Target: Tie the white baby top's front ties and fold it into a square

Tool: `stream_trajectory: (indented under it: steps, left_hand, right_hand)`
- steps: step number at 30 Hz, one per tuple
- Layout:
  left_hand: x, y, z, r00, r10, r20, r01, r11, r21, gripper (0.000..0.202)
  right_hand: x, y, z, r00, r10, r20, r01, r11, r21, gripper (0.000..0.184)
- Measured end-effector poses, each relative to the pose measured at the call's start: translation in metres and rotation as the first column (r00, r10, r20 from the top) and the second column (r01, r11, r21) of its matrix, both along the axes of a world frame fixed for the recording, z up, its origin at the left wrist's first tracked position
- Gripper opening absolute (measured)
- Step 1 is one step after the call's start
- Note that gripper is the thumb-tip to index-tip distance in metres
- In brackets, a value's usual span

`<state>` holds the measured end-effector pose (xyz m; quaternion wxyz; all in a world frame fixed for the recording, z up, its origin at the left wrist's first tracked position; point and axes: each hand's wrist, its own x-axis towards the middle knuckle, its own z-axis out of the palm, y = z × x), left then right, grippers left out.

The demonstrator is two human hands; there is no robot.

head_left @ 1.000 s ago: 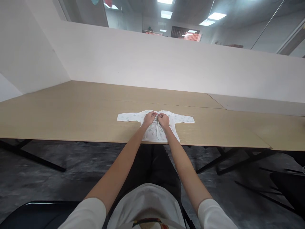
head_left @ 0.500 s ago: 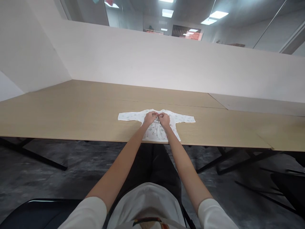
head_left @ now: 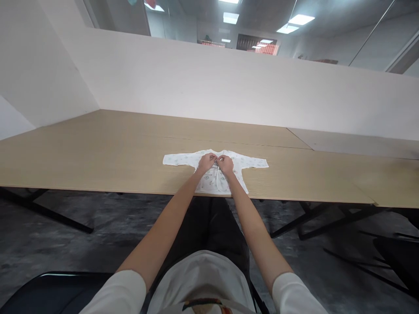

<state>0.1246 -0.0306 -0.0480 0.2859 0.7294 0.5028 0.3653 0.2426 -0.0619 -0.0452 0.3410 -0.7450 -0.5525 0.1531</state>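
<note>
White long-sleeved baby garment (head_left: 209, 183) lies flat and spread on the light wooden table (head_left: 98, 165), near its front edge (its small printed pattern is too small to read). We stretch both arms forward; our left hand (head_left: 207, 163) and right hand (head_left: 225, 165) meet at the collar, fingers narrowly closed, but we cannot tell if they hold the cloth.

Neckline of the baby top (head_left: 209, 184) hidden under fingers (head_left: 212, 158)
</note>
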Motion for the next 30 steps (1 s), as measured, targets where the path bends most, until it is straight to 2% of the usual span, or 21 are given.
stream_trajectory:
  steps: [6,12,16,19,22,24,26,28,30]
  left_hand:
    - [0.001,-0.002,0.001,0.998,0.027,-0.051,-0.026,0.999,0.028,0.022]
    - [0.005,-0.005,0.003,0.98,0.086,-0.177,-0.076,0.995,0.062,0.023]
    - [0.008,-0.004,0.001,0.951,0.136,-0.279,-0.113,0.989,0.097,0.023]
    - [0.008,-0.004,0.0,0.898,0.195,-0.393,-0.139,0.976,0.166,0.023]
    - [0.004,-0.006,0.0,0.848,0.223,-0.48,-0.118,0.964,0.24,0.027]
    - [0.0,-0.009,0.002,0.841,0.207,-0.5,-0.086,0.963,0.254,0.028]
    - [-0.003,-0.011,0.003,0.862,0.141,-0.487,-0.03,0.973,0.228,0.026]
    - [-0.004,-0.012,0.003,0.905,0.041,-0.423,0.042,0.982,0.186,0.026]
    - [-0.003,-0.013,0.0,0.947,-0.041,-0.319,0.095,0.983,0.158,0.028]
  right_hand:
    - [0.001,0.004,-0.002,0.995,-0.036,-0.089,0.037,0.999,0.01,0.018]
    - [0.006,0.006,-0.004,0.984,-0.03,-0.176,0.037,0.999,0.036,0.022]
    - [0.006,0.005,-0.006,0.994,-0.042,-0.104,0.048,0.997,0.058,0.022]
    - [0.004,0.006,-0.009,0.999,-0.037,-0.008,0.038,0.997,0.072,0.026]
    - [0.003,0.007,-0.01,0.997,-0.008,0.073,0.004,0.999,0.054,0.028]
    - [0.004,0.008,-0.008,0.996,0.026,0.086,-0.03,0.999,0.035,0.027]
    - [0.008,0.008,-0.006,0.993,0.106,0.06,-0.107,0.994,0.016,0.026]
    - [0.014,0.007,-0.005,0.978,0.206,-0.001,-0.206,0.978,0.034,0.026]
    - [0.02,0.004,-0.007,0.965,0.252,-0.071,-0.244,0.964,0.105,0.024]
